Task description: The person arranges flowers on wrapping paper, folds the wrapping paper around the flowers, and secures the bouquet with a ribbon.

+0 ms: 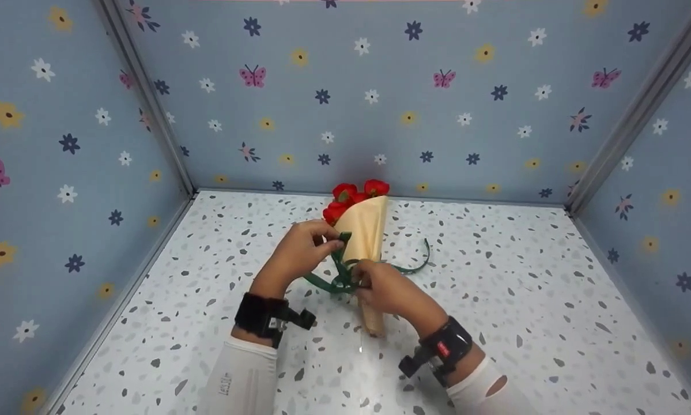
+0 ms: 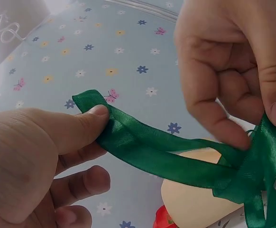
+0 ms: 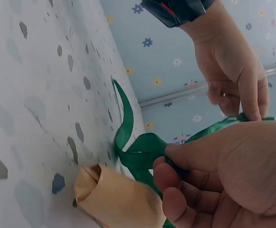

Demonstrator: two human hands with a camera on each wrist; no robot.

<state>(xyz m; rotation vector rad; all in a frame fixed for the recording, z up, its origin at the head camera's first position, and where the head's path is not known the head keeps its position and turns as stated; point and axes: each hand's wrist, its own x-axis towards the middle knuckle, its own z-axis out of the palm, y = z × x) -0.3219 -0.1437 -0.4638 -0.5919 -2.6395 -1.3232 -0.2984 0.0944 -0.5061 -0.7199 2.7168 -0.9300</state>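
Note:
A bouquet of red flowers (image 1: 345,199) in tan wrapping paper (image 1: 363,227) lies on the speckled tabletop, its blooms toward the back wall. Green ribbon (image 2: 176,164) is gathered about the paper's narrow part, with loops and loose tails. My left hand (image 1: 305,248), left of the bouquet, pinches a stretch of ribbon between thumb and forefinger and holds it up and out. Over the narrow part, my right hand (image 1: 388,288) pinches the ribbon near the knot with thumb and fingertips. The paper's folded lower end (image 3: 88,183) sticks out below the right hand.
One ribbon tail (image 1: 426,253) curls on the speckled tabletop (image 1: 495,288) to the right of the bouquet. Blue panels with flowers and butterflies (image 1: 374,115) stand behind and at both sides. Each wrist wears a black strap with a small camera mount (image 1: 261,316).

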